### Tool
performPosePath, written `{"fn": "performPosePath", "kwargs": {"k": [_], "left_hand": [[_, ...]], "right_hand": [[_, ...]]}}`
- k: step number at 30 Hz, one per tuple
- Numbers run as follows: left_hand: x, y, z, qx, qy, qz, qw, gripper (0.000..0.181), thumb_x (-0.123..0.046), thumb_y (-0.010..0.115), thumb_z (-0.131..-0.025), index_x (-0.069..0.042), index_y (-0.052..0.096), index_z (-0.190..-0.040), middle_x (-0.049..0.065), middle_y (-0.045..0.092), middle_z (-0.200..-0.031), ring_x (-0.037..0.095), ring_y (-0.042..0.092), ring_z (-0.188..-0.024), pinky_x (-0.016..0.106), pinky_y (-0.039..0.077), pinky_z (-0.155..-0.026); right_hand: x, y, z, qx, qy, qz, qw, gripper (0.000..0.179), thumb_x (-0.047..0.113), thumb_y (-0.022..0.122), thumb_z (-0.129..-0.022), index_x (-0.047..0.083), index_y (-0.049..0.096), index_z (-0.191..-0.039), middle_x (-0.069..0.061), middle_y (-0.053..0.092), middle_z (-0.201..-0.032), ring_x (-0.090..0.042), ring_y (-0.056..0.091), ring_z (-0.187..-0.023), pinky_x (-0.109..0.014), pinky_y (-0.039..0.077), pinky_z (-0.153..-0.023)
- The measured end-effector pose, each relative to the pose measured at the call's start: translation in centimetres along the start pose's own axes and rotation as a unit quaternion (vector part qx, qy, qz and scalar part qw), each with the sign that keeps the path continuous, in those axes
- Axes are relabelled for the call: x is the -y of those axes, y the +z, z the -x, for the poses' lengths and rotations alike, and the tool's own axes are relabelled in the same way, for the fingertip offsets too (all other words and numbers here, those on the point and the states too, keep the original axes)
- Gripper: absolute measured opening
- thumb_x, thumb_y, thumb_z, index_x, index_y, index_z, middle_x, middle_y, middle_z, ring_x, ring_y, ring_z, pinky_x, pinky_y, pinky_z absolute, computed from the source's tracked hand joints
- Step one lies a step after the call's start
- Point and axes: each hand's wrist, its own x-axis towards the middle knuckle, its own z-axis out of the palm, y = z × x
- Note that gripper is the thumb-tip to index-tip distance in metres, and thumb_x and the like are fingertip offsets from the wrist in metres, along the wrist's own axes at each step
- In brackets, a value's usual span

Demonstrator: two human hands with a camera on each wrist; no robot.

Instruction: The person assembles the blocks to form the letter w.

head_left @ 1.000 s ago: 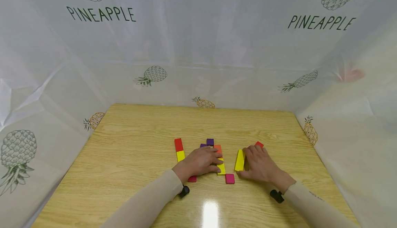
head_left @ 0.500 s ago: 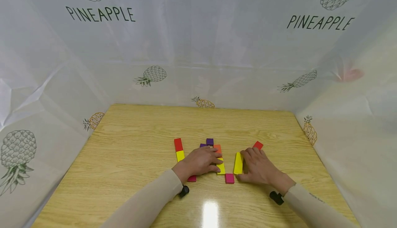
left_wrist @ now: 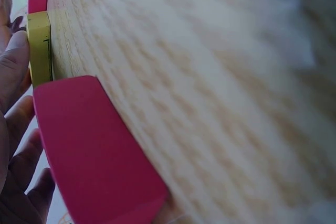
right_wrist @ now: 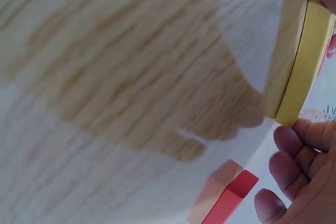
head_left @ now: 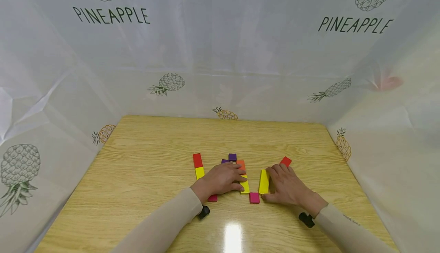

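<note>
In the head view, my right hand [head_left: 288, 186] pinches a long yellow block [head_left: 263, 182] between thumb and index finger at its two ends. The near end of that block sits right by the corner of a small pink block [head_left: 254, 198]. My left hand [head_left: 220, 179] lies palm down with its fingers spread, fingertips on an orange block [head_left: 241, 164] and a second yellow block [head_left: 245, 188]. Its thumb touches that yellow block's side in the left wrist view, where a pink block [left_wrist: 94, 145] looms close. Part of the block layout is hidden under the left hand.
Left of the left hand, a red block [head_left: 197, 160] and a yellow block [head_left: 199, 173] form a slanting line toward a pink block [head_left: 212, 198]. Purple blocks [head_left: 232, 157] lie beyond the fingers. Past the right hand is a red block [head_left: 286, 161] on the wooden table [head_left: 154, 142].
The right hand has drawn the long yellow block slightly left and nearer, up to the small pink block, and then stays still. The left hand keeps its place.
</note>
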Motion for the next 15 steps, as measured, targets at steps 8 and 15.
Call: {"fn": "performPosePath", "kwargs": {"k": [8,15], "left_hand": [[0.02,0.03,0.02,-0.001,0.0,-0.003,1.0,0.045,-0.053,0.059,-0.104,-0.033,0.067,-0.144,-0.012,0.057,-0.155,0.015,0.043,-0.153,0.034,0.029,-0.129],[-0.14,-0.16,0.0,0.004,-0.005,0.003,1.0,0.045,-0.052,0.059,-0.105,-0.032,0.067,-0.144,-0.011,0.057,-0.156,0.015,0.042,-0.154,0.033,0.027,-0.13]], "right_hand": [[-0.02,-0.05,0.05,-0.008,-0.008,0.003,0.9999,0.086,0.071,0.074,-0.083,0.0,0.064,-0.13,-0.01,0.062,-0.117,-0.026,0.052,-0.103,-0.043,0.047,-0.086],[0.08,-0.11,0.05,-0.001,-0.003,-0.002,1.0,0.086,0.07,0.075,-0.082,0.0,0.064,-0.13,-0.01,0.062,-0.118,-0.026,0.053,-0.104,-0.044,0.048,-0.087]]}}
